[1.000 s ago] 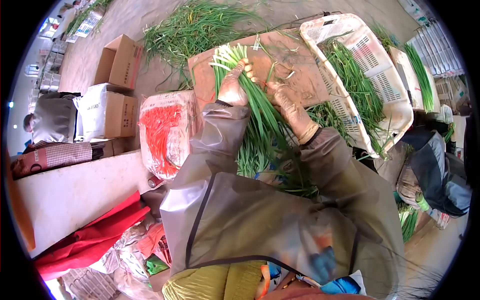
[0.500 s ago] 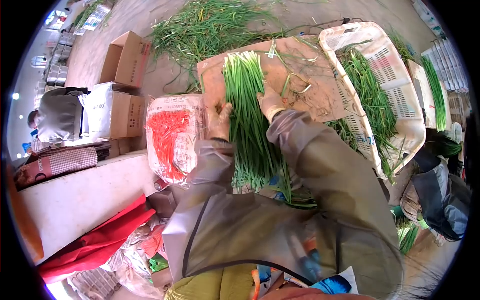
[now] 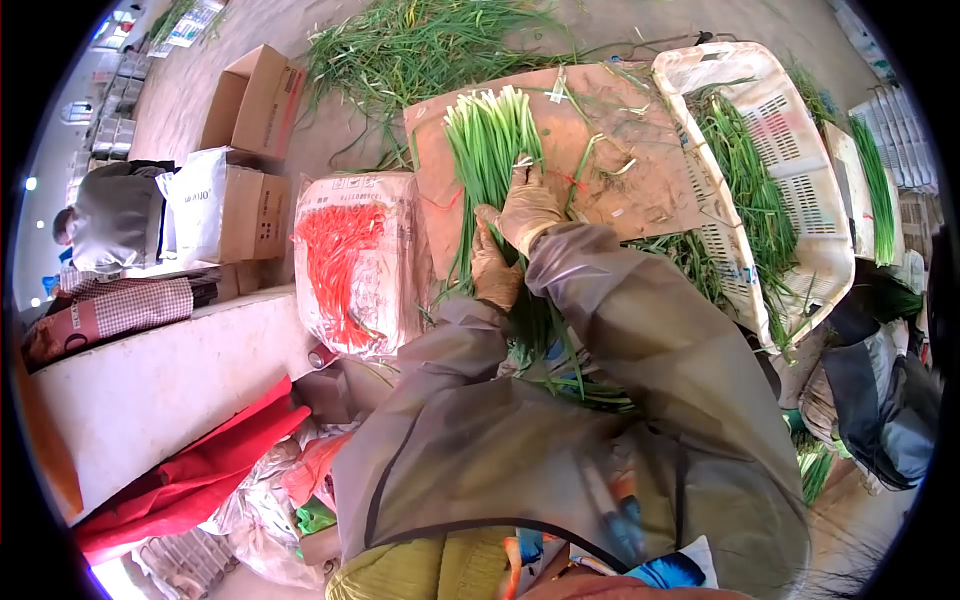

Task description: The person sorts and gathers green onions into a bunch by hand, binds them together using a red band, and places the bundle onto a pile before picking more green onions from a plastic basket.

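Note:
A bunch of garlic chives (image 3: 482,140), pale cut ends away from me, lies on a brown board (image 3: 625,130). My gloved right hand (image 3: 530,210) lies across the right side of the bunch, its fingers closed against the stalks. Just below it, my gloved left hand (image 3: 494,268) is curled round the lower stalks, fingertips almost touching the right hand. Thin red strands (image 3: 572,181) show on the board on both sides of the bunch; whether they run underneath is hidden. The leafy ends are mostly covered by my hands and sleeves.
Left of the board sits a plastic-wrapped package (image 3: 400,240) with red ties (image 3: 340,250) on top. A white crate (image 3: 735,260) of chives stands at right. Loose greens (image 3: 420,50) lie on the floor beyond. Cardboard boxes (image 3: 262,110) and another person (image 3: 120,220) are at far left.
My left hand has moved from the bunch's left side to below my right hand. The right hand has come over the stalks. Red strands now show on both sides of the bunch.

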Available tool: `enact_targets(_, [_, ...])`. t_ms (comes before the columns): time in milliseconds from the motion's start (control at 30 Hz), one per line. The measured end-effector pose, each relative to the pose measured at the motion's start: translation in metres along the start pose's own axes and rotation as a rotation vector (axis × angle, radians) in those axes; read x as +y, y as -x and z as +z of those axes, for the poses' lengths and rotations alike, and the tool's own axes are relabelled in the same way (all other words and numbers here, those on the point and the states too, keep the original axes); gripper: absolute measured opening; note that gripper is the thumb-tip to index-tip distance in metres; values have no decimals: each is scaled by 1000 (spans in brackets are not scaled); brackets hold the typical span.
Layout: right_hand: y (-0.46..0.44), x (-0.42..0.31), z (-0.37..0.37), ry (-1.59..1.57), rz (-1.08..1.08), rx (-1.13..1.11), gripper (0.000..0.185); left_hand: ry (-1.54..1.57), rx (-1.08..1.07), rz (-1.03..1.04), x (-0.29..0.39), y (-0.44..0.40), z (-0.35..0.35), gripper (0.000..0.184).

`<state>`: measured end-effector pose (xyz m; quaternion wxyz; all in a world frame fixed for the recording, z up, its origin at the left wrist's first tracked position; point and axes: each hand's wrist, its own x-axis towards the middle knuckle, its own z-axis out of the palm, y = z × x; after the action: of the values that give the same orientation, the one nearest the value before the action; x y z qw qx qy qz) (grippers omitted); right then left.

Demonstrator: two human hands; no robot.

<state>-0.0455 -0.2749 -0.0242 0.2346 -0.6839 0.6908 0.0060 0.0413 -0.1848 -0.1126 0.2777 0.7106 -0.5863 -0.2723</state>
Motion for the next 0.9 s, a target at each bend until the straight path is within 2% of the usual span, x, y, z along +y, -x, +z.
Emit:
enact_targets(67, [0, -3, 11, 87, 17, -10, 103, -17, 58, 41, -10, 5, 5, 103])
enact_targets(133, [-8, 4, 33, 80, 9, 200, 103, -10, 72, 183, -3, 11, -6, 97])
enact_targets(167, [-11, 7, 40, 82, 1, 188, 103, -12, 73, 169, -3, 13, -16, 97])
enact_targets(233, [-12, 8, 40, 67, 13, 175, 105, 69, -257, 99, -5, 13, -55, 83])
enact_targets(267, [-8, 8, 34, 142, -7, 202, 106, 149, -279, -13, -9, 13, -72, 61])
enact_targets(300, [-8, 9, 35, 136, -10, 188, 106, 231, -183, -198, -5, 11, -90, 42])
enact_targets(333, [-10, 9, 36, 134, 7, 187, 105, 883, -3, -185, -65, -2, -76, 28])
enact_targets(433, [-9, 7, 35, 73, 35, 133, 104, -4, 265, 113, -44, -45, -121, 18])
enact_targets(500, [-10, 9, 37, 43, 21, 162, 105, -111, 188, 122, -61, -82, -114, 21])
enact_targets(567, [-10, 10, 36, 39, 32, 169, 105, -261, -123, 79, -81, -109, -95, 32])
enact_targets(600, [-10, 10, 36, 68, 28, 163, 105, -263, -128, 84, -75, -112, -93, 32])
enact_targets(667, [-12, 14, 42, 111, 9, 213, 104, -749, -331, 143, -62, -118, -88, 38])
enact_targets(800, [-11, 16, 40, 86, -8, 214, 105, -766, -350, 248, -76, -134, -79, 33])
enact_targets(867, [-11, 16, 41, 63, 1, 213, 105, -611, -391, 49, -66, -138, -85, 26])
enact_targets(900, [-10, 17, 41, 49, 0, 210, 104, -612, -396, 55, -59, -139, -89, 26])
